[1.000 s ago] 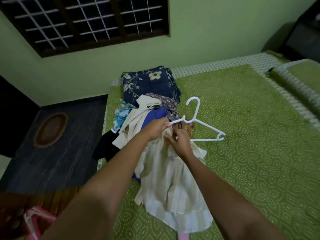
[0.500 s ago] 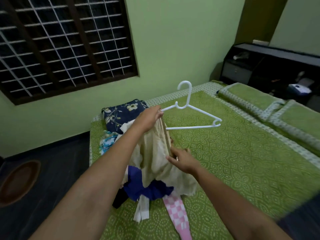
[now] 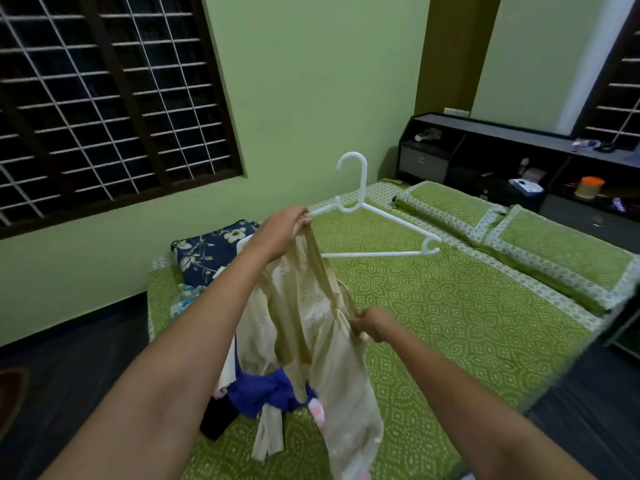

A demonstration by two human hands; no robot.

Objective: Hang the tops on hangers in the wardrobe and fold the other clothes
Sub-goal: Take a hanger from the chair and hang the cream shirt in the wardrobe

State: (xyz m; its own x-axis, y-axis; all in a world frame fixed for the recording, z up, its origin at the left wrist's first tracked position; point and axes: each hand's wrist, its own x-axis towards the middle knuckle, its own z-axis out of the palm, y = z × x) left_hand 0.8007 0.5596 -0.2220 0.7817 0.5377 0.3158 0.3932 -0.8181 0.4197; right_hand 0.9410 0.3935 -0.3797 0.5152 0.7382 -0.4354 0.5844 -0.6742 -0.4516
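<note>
Cream top (image 3: 311,306): we held it up over the near left part of the bed (image 3: 467,306), its shoulder bunched at the left end of the hanger and its hem trailing down toward the bed's near edge.
Hanger (image 3: 363,216): white plastic, raised clear of the bed, hook up and right arm pointing toward the pillows (image 3: 519,233); against half a second before, it stood higher and the hook nearer upright.
Left grip (image 3: 280,233): our left hand was closed round the top's shoulder and the hanger's left end together.
Right grip (image 3: 372,322): our right hand pinched the cloth lower on the top's right side; half a second before, its fingers lay spread against the fabric.
Change in the top: it hung longer and freer than before, with more of it lifted off the pile.
Clothes pile (image 3: 263,396): blue, black, cream-ribbed and pink pieces lay under the top near the bed's left near corner, the black piece at the edge.
Folded floral cloth (image 3: 207,247): navy, at the far left corner of the bed, beside the wall.
Open room: the green cover lay bare from the top to the pillows; dark floor ran along the bed's left side.
Edges: a black shelf unit (image 3: 485,161) stood behind the pillows and a barred window (image 3: 104,98) filled the left wall.
</note>
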